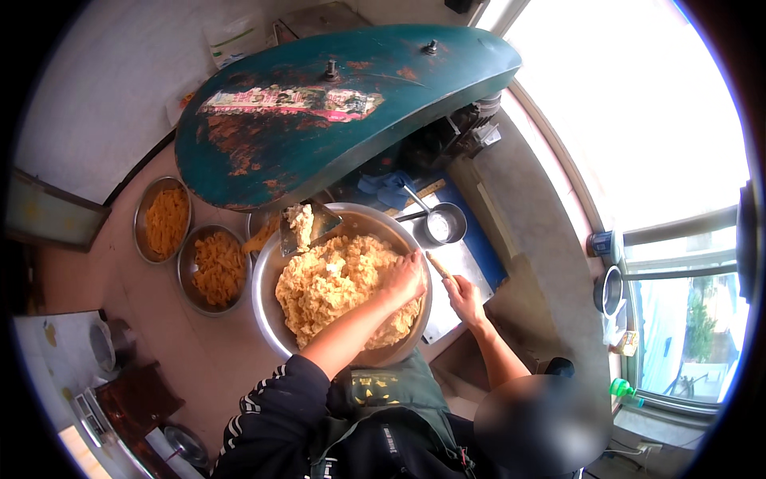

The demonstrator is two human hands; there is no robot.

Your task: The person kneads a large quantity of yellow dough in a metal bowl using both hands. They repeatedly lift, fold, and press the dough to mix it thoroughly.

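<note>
Dark striped sleeve nearest the lens leads to a hand pressed, fingers curled, into yellow crumbly dough filling a large steel basin. Above looms a worn teal machine cover. Left sit two smaller bowls of orange shreds. Beside the basin, another hand closes its grip round a wooden handle.

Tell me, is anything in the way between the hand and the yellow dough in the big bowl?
No, nothing visible is. One hand already rests right on the yellow dough inside the big metal bowl. The other hand is outside the bowl, on the metal tray beside it, holding a wooden handle.
</note>
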